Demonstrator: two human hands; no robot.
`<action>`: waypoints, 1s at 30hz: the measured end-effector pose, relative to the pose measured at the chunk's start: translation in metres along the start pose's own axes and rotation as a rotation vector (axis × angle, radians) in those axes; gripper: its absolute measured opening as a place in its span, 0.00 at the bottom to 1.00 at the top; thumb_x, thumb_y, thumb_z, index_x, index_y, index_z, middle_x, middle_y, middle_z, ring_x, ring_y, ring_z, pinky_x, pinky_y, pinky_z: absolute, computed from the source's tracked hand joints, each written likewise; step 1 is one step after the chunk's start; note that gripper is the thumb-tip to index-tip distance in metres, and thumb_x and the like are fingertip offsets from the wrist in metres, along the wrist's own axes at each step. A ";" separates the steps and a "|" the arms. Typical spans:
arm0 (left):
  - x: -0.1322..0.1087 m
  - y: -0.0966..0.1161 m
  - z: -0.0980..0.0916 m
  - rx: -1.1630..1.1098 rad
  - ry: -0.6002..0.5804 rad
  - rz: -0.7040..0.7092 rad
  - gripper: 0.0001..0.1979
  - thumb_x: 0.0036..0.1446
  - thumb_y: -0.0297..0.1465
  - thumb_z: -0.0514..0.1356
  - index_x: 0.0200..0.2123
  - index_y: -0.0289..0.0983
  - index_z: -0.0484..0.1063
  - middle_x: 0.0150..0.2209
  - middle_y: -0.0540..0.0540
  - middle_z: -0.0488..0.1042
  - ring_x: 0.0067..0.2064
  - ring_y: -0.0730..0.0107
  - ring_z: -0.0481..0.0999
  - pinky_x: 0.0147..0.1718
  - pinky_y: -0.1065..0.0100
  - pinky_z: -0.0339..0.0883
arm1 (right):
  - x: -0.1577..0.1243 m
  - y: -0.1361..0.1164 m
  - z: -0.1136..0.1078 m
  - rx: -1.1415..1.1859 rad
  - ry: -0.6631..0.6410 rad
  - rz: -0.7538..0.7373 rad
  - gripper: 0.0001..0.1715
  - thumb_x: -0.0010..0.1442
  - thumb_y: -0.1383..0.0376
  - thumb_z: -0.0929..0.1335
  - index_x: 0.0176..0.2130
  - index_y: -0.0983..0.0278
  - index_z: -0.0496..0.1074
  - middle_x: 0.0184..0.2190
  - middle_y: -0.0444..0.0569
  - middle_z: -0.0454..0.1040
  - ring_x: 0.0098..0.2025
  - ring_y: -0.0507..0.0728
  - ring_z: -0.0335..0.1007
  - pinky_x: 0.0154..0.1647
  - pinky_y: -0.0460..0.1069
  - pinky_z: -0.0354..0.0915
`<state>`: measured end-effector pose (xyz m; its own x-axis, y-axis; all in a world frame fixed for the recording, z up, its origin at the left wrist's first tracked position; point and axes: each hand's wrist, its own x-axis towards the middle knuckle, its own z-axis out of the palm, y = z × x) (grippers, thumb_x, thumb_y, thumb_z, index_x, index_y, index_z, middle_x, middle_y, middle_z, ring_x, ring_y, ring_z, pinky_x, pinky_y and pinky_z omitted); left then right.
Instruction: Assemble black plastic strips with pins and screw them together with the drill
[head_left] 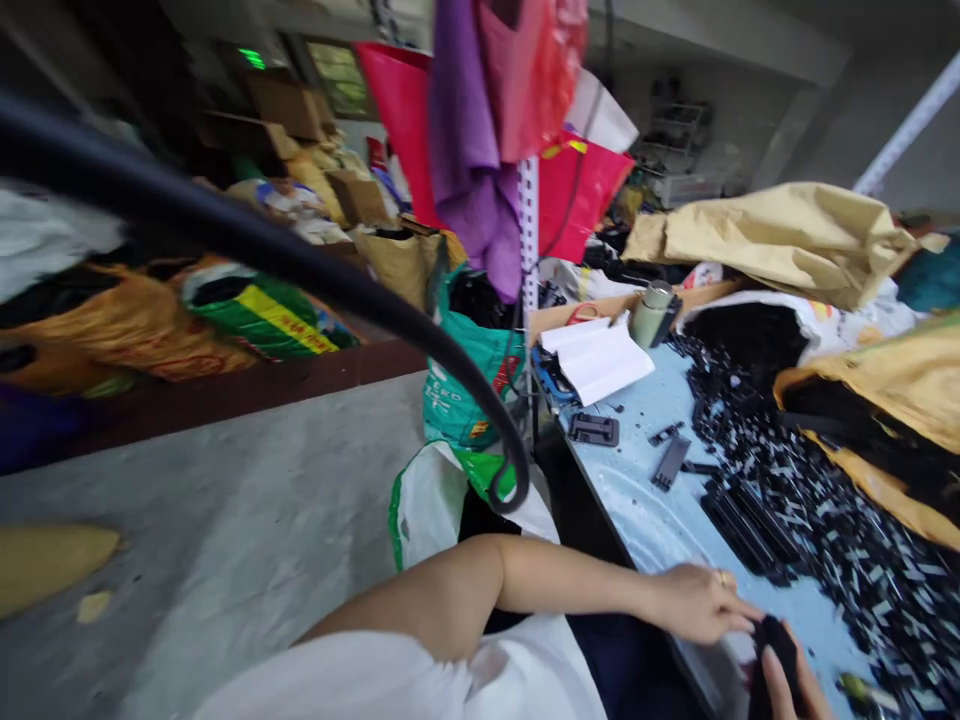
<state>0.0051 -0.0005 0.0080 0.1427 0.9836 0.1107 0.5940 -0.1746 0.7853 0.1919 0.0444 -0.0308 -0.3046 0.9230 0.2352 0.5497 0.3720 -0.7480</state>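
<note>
**A:** Where's everything sitting on that table (645, 500)?

**B:** The heap of parts (825, 520) runs along its right half, near to far, with sacks (885, 400) further right. The booklet (600, 360) lies at the far left end, flask (651, 312) just behind it. A bag (465, 390) stands on the floor (225, 530) left of the table. At the near edge, the left hand (694, 603) and right hand (787, 690) have a part (776, 645) between them.

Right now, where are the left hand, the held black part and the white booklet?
left hand (694, 602): head view, back of hand.
held black part (776, 640): head view, top end.
white booklet (600, 362): head view, open page.
</note>
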 end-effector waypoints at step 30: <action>-0.007 0.001 0.010 -0.213 0.417 0.157 0.19 0.63 0.38 0.45 0.48 0.37 0.69 0.36 0.43 0.71 0.37 0.69 0.72 0.38 0.66 0.69 | -0.015 -0.061 0.024 0.172 0.002 -0.053 0.30 0.62 0.52 0.55 0.60 0.60 0.58 0.41 0.51 0.70 0.32 0.50 0.68 0.35 0.47 0.69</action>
<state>0.0126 -0.0084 0.0019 -0.1375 0.8883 0.4381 0.4092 -0.3519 0.8419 0.1443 0.0057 -0.0037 -0.3280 0.9027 0.2784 0.3913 0.3980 -0.8298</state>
